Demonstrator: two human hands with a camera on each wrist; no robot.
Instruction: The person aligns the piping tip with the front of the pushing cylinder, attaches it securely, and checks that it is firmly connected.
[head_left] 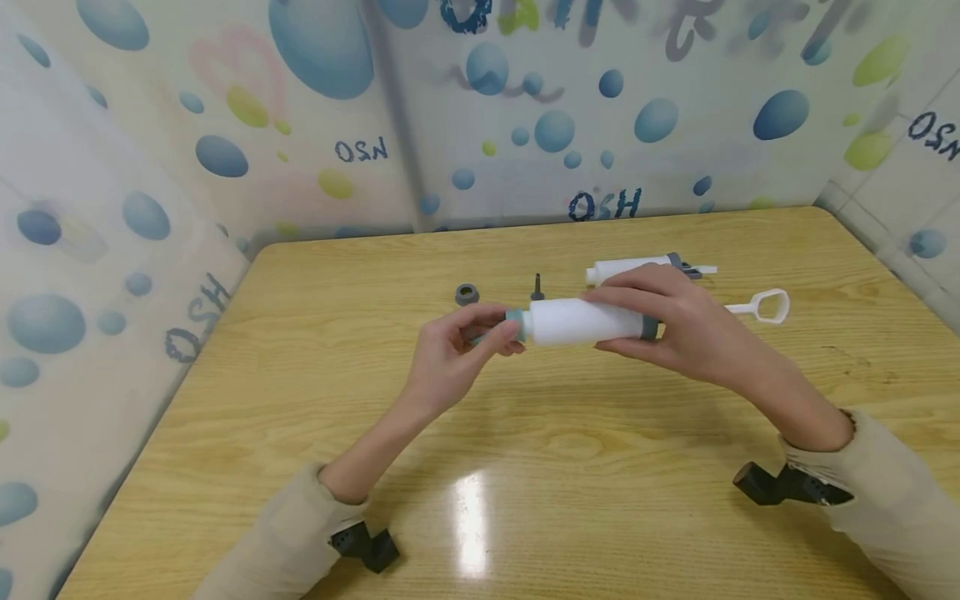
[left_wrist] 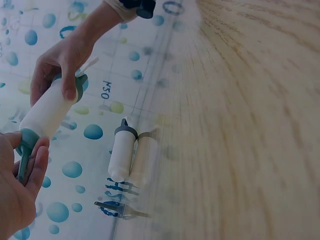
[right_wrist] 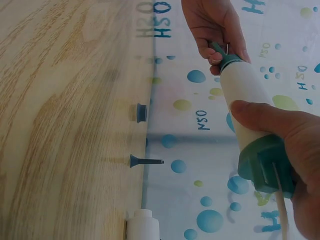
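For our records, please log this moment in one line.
left hand: holds green cap; right hand: grips white tube; second tube: on table

Before me is a counter [head_left: 300,400] of yellowish wood grain. A pale back wall [head_left: 450,125] rises along its far edge, printed with blue and green ovals and dark letters. I see the same pattern on the left wall [head_left: 90,367] and the right wall [head_left: 892,208]. A bright glare [head_left: 471,525] lies on the counter's near half.
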